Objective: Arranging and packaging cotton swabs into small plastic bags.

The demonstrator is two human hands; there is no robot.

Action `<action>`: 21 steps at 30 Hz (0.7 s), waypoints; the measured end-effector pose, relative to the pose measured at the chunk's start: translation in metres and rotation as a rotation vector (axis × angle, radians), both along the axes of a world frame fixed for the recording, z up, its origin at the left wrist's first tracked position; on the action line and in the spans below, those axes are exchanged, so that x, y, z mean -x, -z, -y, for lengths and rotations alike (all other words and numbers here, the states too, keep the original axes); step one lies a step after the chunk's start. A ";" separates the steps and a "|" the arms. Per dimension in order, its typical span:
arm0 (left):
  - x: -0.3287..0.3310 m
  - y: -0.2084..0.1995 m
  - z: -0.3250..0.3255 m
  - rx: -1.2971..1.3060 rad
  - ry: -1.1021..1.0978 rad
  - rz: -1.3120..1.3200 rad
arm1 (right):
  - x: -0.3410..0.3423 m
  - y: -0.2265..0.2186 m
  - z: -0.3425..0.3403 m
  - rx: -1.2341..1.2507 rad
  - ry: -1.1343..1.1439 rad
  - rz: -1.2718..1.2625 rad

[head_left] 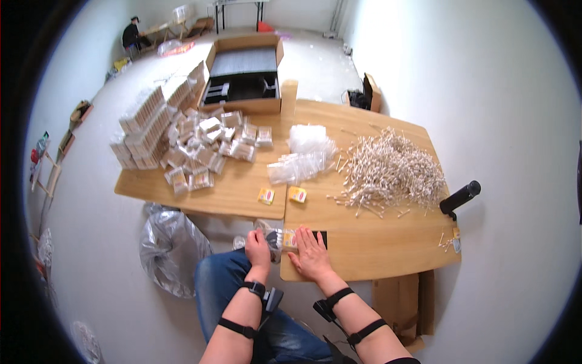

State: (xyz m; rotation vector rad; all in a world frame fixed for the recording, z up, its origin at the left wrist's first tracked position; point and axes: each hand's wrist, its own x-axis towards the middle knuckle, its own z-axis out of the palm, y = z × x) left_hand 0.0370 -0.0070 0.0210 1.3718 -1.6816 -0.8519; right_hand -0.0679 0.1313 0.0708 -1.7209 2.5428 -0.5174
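Observation:
At the table's near edge lies a small clear plastic bag (273, 233) with cotton swabs and a yellow card (290, 239) in it. My left hand (257, 247) is closed on the bag's left end, just off the table edge. Flat across the bag's right part, with its fingers stretched out, rests my right hand (311, 253). Part of a black rectangle (323, 237) shows under and beside its fingers. Two more yellow cards, a left one (266, 195) and a right one (297, 194), lie a little farther back.
A big heap of loose cotton swabs (394, 170) covers the right side. Clear bags (309, 151) lie mid-table; filled packs (206, 145) are piled and stacked left. A carton (242, 73) stands behind, a black cylinder (461, 197) at the right edge. A person (133, 35) sits far off.

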 end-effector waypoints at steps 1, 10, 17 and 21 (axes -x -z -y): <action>0.002 -0.009 -0.006 0.107 0.005 -0.016 | 0.006 0.002 -0.005 0.010 -0.015 0.068; 0.052 -0.009 -0.111 0.482 0.827 -0.070 | 0.074 0.035 -0.093 0.152 0.266 0.083; 0.085 -0.014 -0.147 0.651 0.997 0.262 | 0.148 0.061 -0.146 0.227 0.528 0.042; 0.088 -0.021 -0.136 0.542 0.984 0.240 | 0.173 0.035 -0.115 0.243 0.568 0.031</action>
